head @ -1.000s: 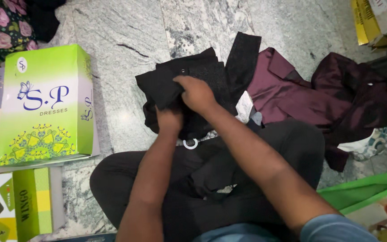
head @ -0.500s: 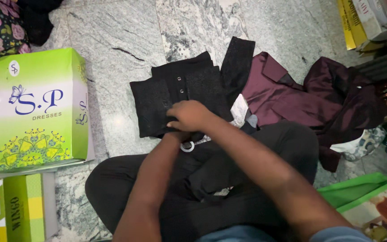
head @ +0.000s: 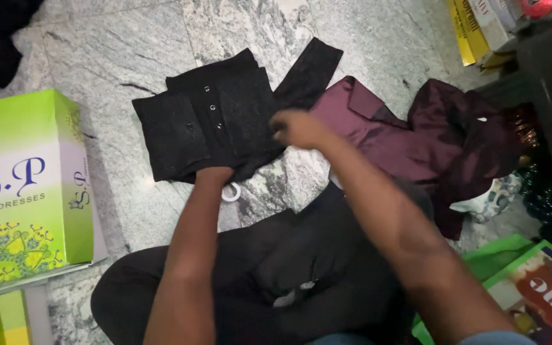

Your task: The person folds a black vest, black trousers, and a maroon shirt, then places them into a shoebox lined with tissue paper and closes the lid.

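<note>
On the stone floor (head: pixel 129 57) the black shirt (head: pixel 212 121) lies flat and half folded, its near hem hiding the left hand (head: pixel 214 174), grip unreadable, while the right hand (head: pixel 298 128) pinches its right edge beside the maroon shirt (head: pixel 410 140).

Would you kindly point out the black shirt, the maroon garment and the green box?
black shirt (head: pixel 209 124), head view, on its buttoned front.
maroon garment (head: pixel 410 137), head view, on its crumpled middle.
green box (head: pixel 23 185), head view, on its printed top face.
</note>
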